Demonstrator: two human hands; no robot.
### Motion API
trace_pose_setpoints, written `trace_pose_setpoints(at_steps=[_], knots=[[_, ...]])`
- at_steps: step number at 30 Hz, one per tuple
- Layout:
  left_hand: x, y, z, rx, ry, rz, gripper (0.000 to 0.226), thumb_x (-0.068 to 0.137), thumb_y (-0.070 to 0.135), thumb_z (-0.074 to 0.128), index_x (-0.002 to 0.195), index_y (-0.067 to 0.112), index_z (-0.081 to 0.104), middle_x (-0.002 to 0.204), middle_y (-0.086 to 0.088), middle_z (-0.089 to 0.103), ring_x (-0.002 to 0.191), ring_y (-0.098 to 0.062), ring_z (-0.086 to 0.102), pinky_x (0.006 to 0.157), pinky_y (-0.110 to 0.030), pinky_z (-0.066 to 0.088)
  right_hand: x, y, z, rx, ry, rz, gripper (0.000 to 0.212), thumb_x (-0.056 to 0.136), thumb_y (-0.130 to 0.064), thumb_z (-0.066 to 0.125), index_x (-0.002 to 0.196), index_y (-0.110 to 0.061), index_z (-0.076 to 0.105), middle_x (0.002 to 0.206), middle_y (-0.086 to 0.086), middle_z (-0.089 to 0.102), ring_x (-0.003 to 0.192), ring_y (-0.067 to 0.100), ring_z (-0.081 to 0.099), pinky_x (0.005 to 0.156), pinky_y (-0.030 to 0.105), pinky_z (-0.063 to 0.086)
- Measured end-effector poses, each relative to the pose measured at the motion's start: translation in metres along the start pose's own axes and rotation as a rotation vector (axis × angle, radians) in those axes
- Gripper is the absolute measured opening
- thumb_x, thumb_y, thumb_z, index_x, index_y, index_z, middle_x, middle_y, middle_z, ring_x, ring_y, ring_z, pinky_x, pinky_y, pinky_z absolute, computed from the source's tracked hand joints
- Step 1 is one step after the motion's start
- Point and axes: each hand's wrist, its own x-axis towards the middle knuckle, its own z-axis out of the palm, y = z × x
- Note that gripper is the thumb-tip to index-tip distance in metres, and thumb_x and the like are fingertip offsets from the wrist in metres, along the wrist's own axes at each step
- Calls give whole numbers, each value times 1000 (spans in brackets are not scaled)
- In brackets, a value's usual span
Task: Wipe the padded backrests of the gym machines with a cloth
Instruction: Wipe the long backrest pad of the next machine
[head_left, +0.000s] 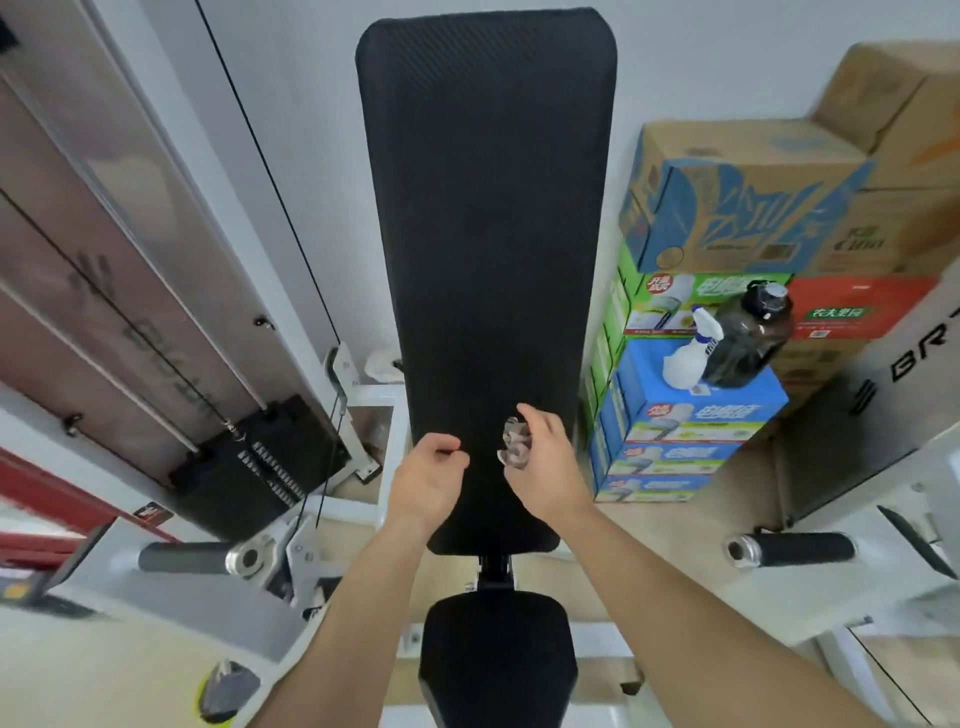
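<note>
A tall black padded backrest (483, 208) stands upright straight ahead, with the black seat pad (498, 660) below it. Both hands hover in front of the backrest's lower part. My right hand (545, 467) pinches a small crumpled greyish wad (514, 441) between fingers and thumb. I cannot tell whether the wad is cloth or a wrapper. My left hand (426, 473) is a short way to the wad's left, its fingers curled in and nothing visible in it.
Stacked cardboard boxes (727, 208) fill the right side, with a white spray bottle (685, 353) and a dark jug (753, 332) on a blue box. A weight stack (260, 457) and cables stand at left. Machine handles (182, 558) (795, 550) jut out on both sides.
</note>
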Motion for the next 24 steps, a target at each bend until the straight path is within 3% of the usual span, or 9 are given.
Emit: trace_pose_setpoints(at_steps=[2,4,8,11,14,16,19,21,24], knots=[[-25,4,20,-54,-58,-52,46,97,40,56,141,27,50,128,0,59,118,-22,55,104,-40,45,-12,-15,-28,330,22,154,60,77,-18,81,129,-22,50,119,-4,58,102,10,60,90,26,50],[-51,14,36,-261,-95,-108,53,98,47,53,147,34,41,137,-1,55,127,-26,53,105,-49,46,-23,-27,-55,550,-47,263,46,75,-25,83,111,-24,56,103,-4,65,95,12,65,86,32,55],[-93,34,47,-516,-54,-39,32,98,38,57,130,31,57,115,-2,70,104,-21,69,80,-38,59,-50,-44,-97,672,-111,276,10,89,-33,69,94,-24,66,93,0,71,90,16,68,76,30,55],[-115,40,40,-515,-96,17,22,94,25,66,115,20,66,105,-11,74,94,-22,72,75,-38,61,-71,-46,-126,587,-74,241,24,97,-40,57,97,-18,67,91,2,70,88,18,67,64,25,50],[-138,46,35,-427,-128,54,18,93,20,68,110,19,66,102,-10,72,89,-20,71,66,-31,57,-94,-41,-152,635,-174,343,36,96,-47,56,111,-15,62,100,8,69,87,21,69,52,20,54],[-152,51,35,-458,-68,87,16,93,16,67,109,18,65,103,-8,70,92,-20,69,68,-34,59,-112,-34,-166,611,-224,398,39,92,-50,62,116,-19,59,105,7,68,89,22,70,54,26,57],[-176,50,41,-591,-55,78,14,93,10,65,106,16,64,106,-8,67,94,-21,66,75,-39,58,-142,-14,-182,557,-208,412,16,96,-36,63,103,-22,59,102,5,67,79,19,68,58,30,56],[-193,40,49,-622,-139,63,14,91,11,65,104,18,66,104,-8,68,90,-21,65,68,-34,56,-166,0,-188,577,-211,433,12,99,-28,59,107,-20,62,102,7,69,80,23,70,62,32,59],[-221,22,67,-574,-347,89,15,91,10,64,104,16,68,99,-9,69,87,-21,65,66,-31,54,-205,13,-193,683,-223,499,21,97,-36,57,109,-20,65,107,8,70,94,31,73,70,43,63]])
